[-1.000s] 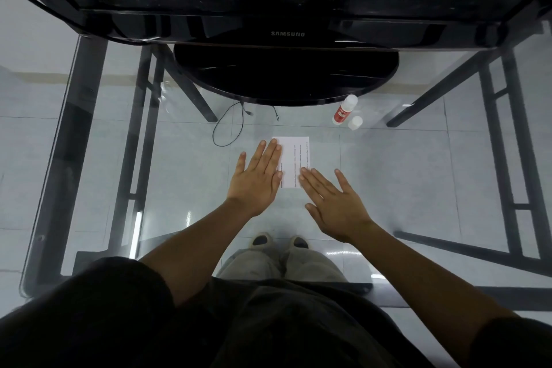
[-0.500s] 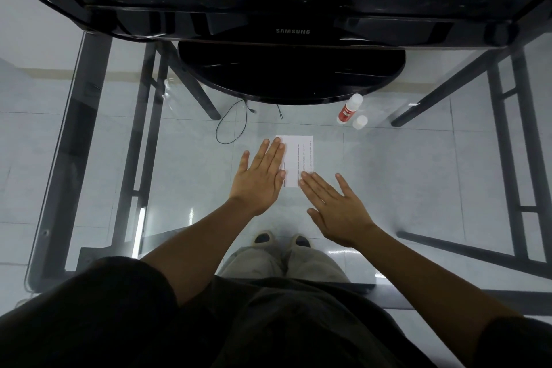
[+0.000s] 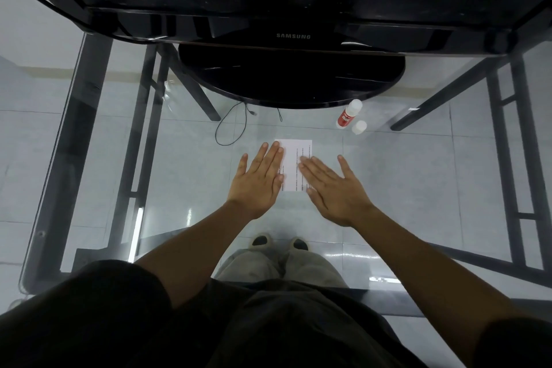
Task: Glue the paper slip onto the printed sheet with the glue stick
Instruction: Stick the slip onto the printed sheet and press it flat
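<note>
Printed sheet [image 3: 295, 164] lay flat on the glass surface [image 3: 403, 176], near the middle, in front of the monitor stand [image 3: 291, 81]. Left hand [image 3: 258, 181] rested palm down, fingers spread and straight, over the sheet's left edge; holding nothing. Right hand [image 3: 331, 185] likewise flat and open, fingertips [image 3: 303, 160] laid on the sheet's right part; nothing gripped. Glue stick [image 3: 348, 115] lay on its side farther back to the right, well apart from both hands, its loose cap [image 3: 359, 127] just beside it. Paper slip not told apart from the sheet; probably already under the palms, being pressed down.

Judged thin, light and limp: likely to slide easily on smooth glass and to crease if pinched hard. Best pinned by one flat palm while smoothed outward by the other, and lifted only by a corner or free edge. Glue stick looked rigid and light, likely to roll; best taken round the barrel.
</note>
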The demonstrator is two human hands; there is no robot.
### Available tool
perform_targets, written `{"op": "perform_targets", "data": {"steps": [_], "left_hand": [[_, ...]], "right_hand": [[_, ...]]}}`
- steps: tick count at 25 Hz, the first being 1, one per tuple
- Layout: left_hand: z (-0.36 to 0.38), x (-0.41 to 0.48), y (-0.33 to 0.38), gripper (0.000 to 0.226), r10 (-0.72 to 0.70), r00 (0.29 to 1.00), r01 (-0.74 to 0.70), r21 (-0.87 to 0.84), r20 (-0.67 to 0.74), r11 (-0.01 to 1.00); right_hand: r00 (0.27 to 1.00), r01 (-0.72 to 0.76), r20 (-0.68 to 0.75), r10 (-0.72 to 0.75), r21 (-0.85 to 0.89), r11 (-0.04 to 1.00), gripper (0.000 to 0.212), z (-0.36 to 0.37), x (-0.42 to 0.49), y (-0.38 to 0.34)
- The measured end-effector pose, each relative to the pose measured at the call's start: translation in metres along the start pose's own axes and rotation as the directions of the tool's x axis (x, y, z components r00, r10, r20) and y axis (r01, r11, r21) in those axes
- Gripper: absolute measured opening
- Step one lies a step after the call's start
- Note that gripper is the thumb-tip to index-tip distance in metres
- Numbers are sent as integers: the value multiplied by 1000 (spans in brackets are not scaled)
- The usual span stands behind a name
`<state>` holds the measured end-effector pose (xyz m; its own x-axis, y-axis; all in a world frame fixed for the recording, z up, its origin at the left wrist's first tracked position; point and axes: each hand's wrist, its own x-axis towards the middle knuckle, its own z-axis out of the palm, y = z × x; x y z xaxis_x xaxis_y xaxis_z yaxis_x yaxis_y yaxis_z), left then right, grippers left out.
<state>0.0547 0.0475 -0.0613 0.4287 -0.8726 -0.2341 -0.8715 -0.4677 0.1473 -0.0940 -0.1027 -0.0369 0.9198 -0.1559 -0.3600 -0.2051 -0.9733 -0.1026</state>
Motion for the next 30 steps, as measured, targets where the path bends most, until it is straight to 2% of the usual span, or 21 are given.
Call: {"op": "perform_targets", "data": {"steps": [3,8,14,16,19,25,30], "left_hand": [[0,0,0,57,4,1000,-4,-5,1,1000],[0,-1,0,56,3,1000,-3,18,4,1000],[-2,0,1,57,-6,1000,6,-8,24,1000],[0,0,1,57,-7,1000,7,10,14,1000],[0,0,-1,57,-1,1000,1,21,4,1000],[0,1,2,58,-21,1000,20,20,19,1000],[-4,2,11,56,-92,996,92,-36,17,995]], "right_hand": [[993,-102,-47,104,39,994,59,-1,1,-8],[995,-67,-73,69,25,997,58,1,11,-28],[929,-346,-111,354,86,934,60,-4,31,-18],[941,-301,-137,310,83,950,59,-4,32,-24],[974,-196,-104,199,46,980,59,4,27,-26],[893,-419,-133,429,98,903,60,9,30,-36],[895,-419,-130,427,81,904,63,8,30,-36]]}}
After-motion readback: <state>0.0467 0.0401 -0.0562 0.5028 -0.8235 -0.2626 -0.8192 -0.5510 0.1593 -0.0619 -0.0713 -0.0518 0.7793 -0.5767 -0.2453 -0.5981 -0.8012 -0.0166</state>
